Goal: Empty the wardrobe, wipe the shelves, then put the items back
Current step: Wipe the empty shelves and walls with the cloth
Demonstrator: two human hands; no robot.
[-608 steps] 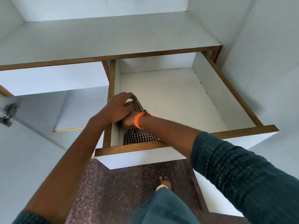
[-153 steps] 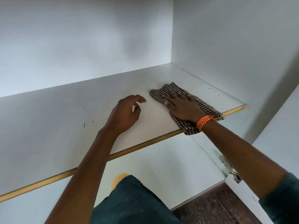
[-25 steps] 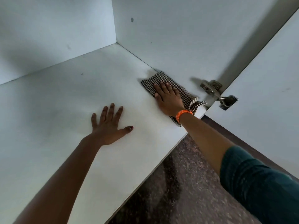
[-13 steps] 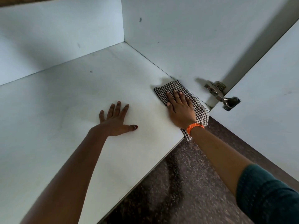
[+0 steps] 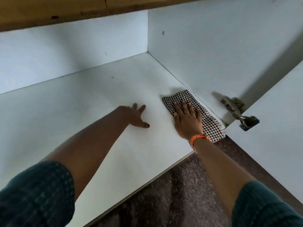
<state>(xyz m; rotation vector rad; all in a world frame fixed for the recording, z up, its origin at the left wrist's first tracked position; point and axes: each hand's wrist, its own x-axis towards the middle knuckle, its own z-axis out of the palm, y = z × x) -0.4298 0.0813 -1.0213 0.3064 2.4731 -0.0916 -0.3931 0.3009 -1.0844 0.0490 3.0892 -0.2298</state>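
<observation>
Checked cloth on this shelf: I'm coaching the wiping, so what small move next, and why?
Probably slide the right hand with the checked cloth leftward: it sits at the shelf's right wall, leaving the middle to cover.

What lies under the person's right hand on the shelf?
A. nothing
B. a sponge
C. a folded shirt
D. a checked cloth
D: the right hand presses flat, fingers straight, on a black-and-white checked cloth beside the wardrobe's right wall.
</observation>
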